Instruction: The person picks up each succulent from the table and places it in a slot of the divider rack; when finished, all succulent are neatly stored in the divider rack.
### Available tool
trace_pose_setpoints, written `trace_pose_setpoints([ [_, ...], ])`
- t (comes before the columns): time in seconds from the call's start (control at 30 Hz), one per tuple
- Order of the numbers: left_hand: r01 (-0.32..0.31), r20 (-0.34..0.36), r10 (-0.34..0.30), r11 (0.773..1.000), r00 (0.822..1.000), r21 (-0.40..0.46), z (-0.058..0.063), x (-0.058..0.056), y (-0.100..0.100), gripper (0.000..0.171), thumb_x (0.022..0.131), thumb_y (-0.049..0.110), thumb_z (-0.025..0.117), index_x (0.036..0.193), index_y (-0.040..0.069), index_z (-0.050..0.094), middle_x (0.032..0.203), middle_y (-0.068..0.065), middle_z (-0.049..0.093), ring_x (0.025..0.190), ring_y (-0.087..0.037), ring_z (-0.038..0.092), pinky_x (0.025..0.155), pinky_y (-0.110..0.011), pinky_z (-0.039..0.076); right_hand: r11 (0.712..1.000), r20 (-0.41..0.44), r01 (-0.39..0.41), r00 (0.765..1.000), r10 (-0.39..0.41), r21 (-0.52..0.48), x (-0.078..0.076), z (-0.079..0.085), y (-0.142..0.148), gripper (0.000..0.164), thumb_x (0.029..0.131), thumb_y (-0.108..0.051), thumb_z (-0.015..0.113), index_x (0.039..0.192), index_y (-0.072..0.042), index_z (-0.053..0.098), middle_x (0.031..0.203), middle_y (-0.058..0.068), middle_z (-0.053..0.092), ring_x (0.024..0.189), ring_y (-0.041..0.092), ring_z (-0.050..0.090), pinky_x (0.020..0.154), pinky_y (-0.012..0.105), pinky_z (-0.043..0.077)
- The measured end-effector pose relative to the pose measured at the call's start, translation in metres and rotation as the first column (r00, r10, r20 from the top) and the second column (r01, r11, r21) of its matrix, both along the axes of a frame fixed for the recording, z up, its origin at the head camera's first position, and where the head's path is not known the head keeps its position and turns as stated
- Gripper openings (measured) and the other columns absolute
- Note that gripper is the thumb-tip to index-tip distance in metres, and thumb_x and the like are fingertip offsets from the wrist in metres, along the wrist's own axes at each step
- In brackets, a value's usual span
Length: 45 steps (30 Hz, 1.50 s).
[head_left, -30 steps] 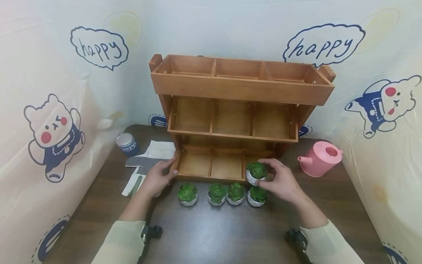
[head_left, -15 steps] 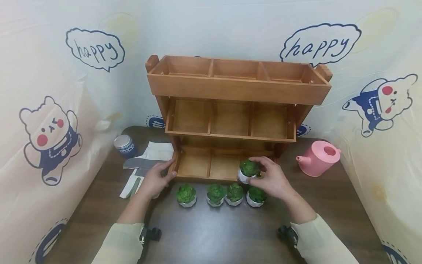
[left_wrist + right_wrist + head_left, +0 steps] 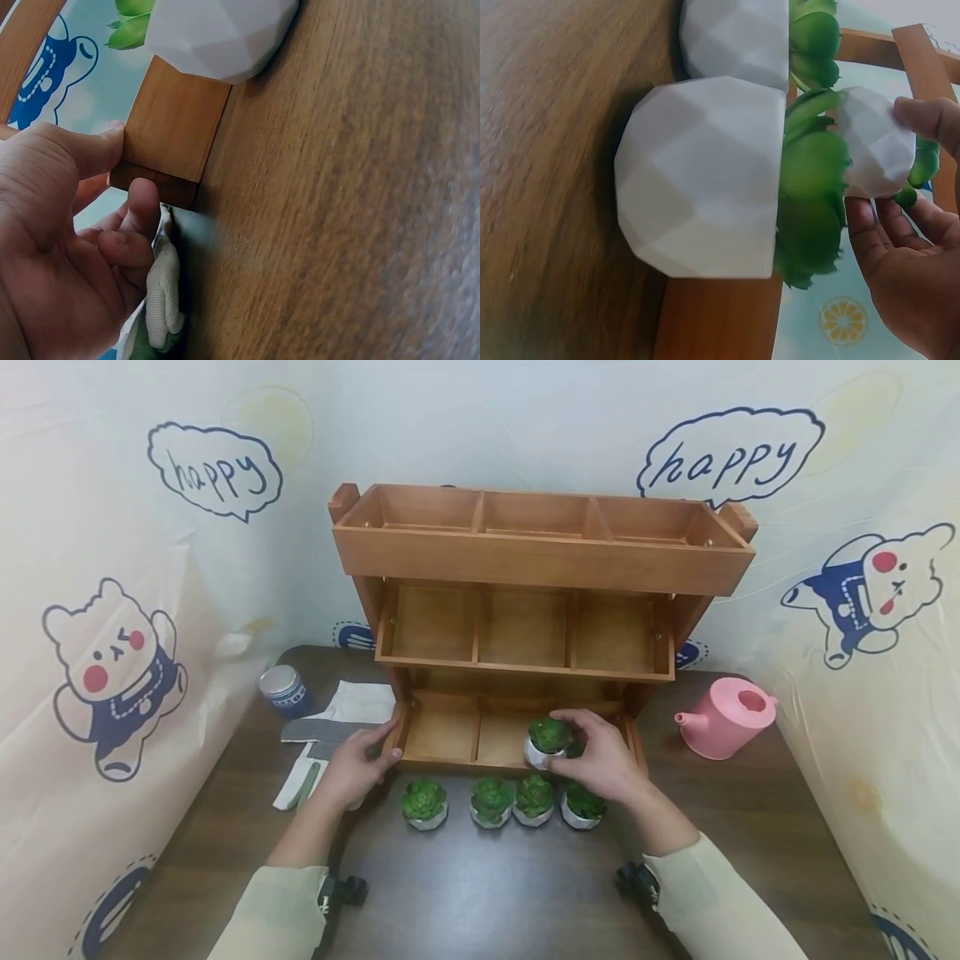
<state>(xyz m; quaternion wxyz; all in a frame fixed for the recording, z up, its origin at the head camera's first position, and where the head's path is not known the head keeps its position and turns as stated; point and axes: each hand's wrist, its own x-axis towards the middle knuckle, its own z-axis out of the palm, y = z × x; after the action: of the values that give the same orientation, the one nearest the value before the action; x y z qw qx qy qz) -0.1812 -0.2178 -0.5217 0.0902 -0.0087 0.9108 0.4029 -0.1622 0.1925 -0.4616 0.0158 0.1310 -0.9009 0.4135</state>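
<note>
My right hand (image 3: 600, 758) holds a potted succulent (image 3: 548, 737), green leaves in a white faceted pot, over the front of the bottom tier's middle compartment. In the right wrist view the thumb and fingers grip its pot (image 3: 876, 142). A bit of green shows behind these fingers in the head view. My left hand (image 3: 357, 770) grips the left end of the wooden tiered shelf (image 3: 543, 562) at its bottom tier; the left wrist view has the thumb and a finger at the wooden corner (image 3: 176, 124). Several more potted succulents (image 3: 424, 800) stand in a row before the shelf.
A pink watering can (image 3: 727, 718) stands right of the shelf. At the left are a blue jar (image 3: 285, 691) and white-and-grey gloves (image 3: 330, 728). A printed curtain (image 3: 112, 527) surrounds the brown table (image 3: 480, 893). The upper two tiers each have three compartments.
My right hand has carried the potted succulent leftward along the bottom tier, from the right compartment to the middle one. The left hand keeps its grip on the shelf end.
</note>
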Motion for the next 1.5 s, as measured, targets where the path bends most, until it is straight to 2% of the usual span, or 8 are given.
trace_pose_setpoints([
  [0.17,-0.012,0.021,0.012,1.0,1.0,-0.013,0.002,0.002,-0.003,0.063,0.101,0.036,0.068,0.159,0.036,0.042,0.145,-0.017,0.049,0.07,-0.022,0.067,0.074,-0.04,0.053,1.0,0.014,-0.016,1.0,0.016,-0.003,-0.004,-0.002,-0.011,0.064,0.077,-0.026,0.09,0.135,-0.015,0.065,0.127,0.005,0.066,0.104,0.024,0.064,0.091,0.047,0.055],
  [0.4,-0.027,0.032,0.027,1.0,0.999,-0.011,0.002,0.008,-0.009,0.064,0.102,0.036,0.068,0.16,0.033,0.041,0.147,-0.02,0.046,0.073,-0.021,0.067,0.079,-0.044,0.054,0.999,-0.001,-0.034,0.999,0.034,0.005,-0.011,-0.003,-0.028,0.064,0.075,-0.025,0.091,0.133,-0.013,0.065,0.124,0.005,0.066,0.101,0.023,0.063,0.087,0.042,0.054],
  [0.7,-0.017,0.025,0.016,1.0,1.0,0.019,-0.001,0.002,-0.003,0.064,0.101,0.034,0.07,0.159,0.035,0.043,0.141,-0.018,0.05,0.072,-0.023,0.067,0.073,-0.038,0.055,1.0,0.004,-0.027,1.0,0.027,0.002,-0.016,-0.003,-0.037,0.064,0.075,-0.022,0.091,0.132,-0.01,0.064,0.116,0.005,0.066,0.094,0.024,0.062,0.08,0.037,0.052],
  [0.97,-0.012,0.021,0.012,1.0,1.0,0.004,-0.001,-0.003,0.0,0.065,0.1,0.033,0.071,0.159,0.036,0.043,0.138,-0.015,0.052,0.069,-0.024,0.066,0.074,-0.04,0.053,0.999,0.006,-0.028,1.0,0.028,0.016,-0.02,-0.006,-0.044,0.064,0.075,-0.023,0.09,0.132,-0.009,0.064,0.117,0.006,0.065,0.097,0.026,0.062,0.082,0.038,0.053],
  [1.27,-0.01,0.022,0.01,1.0,1.0,0.009,-0.001,0.0,-0.002,0.064,0.101,0.032,0.07,0.159,0.033,0.043,0.142,-0.018,0.051,0.069,-0.022,0.065,0.076,-0.04,0.053,0.999,0.043,-0.035,0.999,0.033,0.034,-0.024,-0.013,-0.057,0.065,0.076,-0.024,0.09,0.134,-0.012,0.063,0.117,0.004,0.063,0.098,0.029,0.062,0.081,0.037,0.052],
  [1.5,-0.014,0.024,0.013,0.999,1.0,0.03,-0.002,-0.001,0.001,0.064,0.1,0.032,0.071,0.159,0.033,0.044,0.138,-0.017,0.052,0.068,-0.023,0.065,0.071,-0.038,0.052,0.998,0.053,-0.044,0.998,0.042,0.035,-0.028,-0.016,-0.062,0.065,0.076,-0.023,0.09,0.134,-0.012,0.064,0.115,0.003,0.063,0.098,0.029,0.061,0.08,0.037,0.051],
])
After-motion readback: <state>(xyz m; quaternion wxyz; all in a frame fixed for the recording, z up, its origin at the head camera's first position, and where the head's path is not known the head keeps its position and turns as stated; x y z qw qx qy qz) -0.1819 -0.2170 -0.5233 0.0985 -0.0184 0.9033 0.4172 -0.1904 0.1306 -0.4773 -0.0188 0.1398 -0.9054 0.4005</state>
